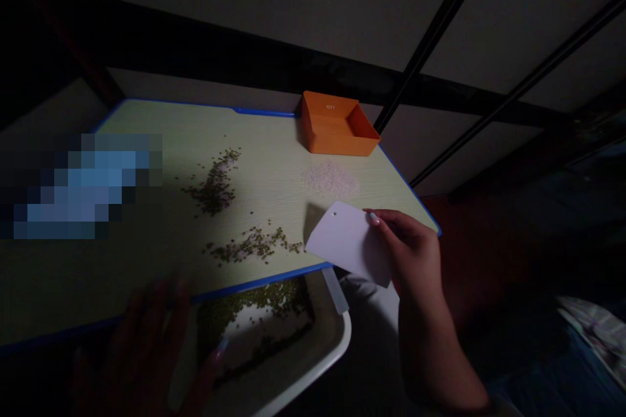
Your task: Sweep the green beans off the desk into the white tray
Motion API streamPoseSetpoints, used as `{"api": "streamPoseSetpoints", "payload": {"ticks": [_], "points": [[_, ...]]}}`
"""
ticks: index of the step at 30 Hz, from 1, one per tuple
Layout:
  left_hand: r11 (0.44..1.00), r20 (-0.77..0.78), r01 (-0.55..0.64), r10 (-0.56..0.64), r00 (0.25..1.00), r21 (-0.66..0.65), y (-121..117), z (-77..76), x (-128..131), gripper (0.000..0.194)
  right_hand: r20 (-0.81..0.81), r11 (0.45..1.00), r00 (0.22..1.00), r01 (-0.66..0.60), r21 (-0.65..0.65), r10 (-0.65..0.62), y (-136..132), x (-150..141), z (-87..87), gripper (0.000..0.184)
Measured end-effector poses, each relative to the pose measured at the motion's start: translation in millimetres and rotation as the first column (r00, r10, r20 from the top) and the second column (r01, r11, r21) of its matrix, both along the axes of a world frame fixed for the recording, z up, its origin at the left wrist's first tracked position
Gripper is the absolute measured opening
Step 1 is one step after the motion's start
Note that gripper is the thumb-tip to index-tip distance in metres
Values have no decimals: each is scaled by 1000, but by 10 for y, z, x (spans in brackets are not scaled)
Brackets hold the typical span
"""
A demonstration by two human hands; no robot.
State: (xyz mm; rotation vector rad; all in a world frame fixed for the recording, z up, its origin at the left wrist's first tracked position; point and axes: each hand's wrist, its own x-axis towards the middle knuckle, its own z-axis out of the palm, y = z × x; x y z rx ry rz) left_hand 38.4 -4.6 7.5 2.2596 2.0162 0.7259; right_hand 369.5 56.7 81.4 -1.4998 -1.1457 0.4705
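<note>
My right hand [408, 251] is closed on a white plastic scraper card [348, 241], held upright at the near right edge of the pale table [147, 260]. Loose green beans [254, 246] lie just left of the card near the table's front edge. A second scatter of green beans [215, 182] sits farther back. A small heap of white rice [330, 178] lies beyond the card. My left hand [147, 345] holds a white tray [313, 358] below the table's front edge; the tray carries green beans [264, 319].
An orange open box [337, 124] stands at the table's far right corner. The table has a blue rim. Dark metal bars cross the wall behind. A blurred-out patch covers the table's left side. Patterned cloth lies at the lower right.
</note>
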Motion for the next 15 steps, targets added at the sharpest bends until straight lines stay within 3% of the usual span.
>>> {"api": "streamPoseSetpoints", "payload": {"ticks": [4, 9, 15], "points": [[1000, 24, 7, -6, 1000, -6, -3, 58, 43, 72, 4, 1000, 1000, -25, -16, 25, -32, -38, 48, 13], [1000, 22, 20, -20, 1000, 16, 29, -14, 0, 74, 50, 998, 996, -66, -23, 67, -48, -92, 92, 13], [1000, -6, 12, -12, 1000, -3, 10, -51, -36, 74, 190, 973, 957, -229, 31, 220, -133, -140, 134, 13]]}}
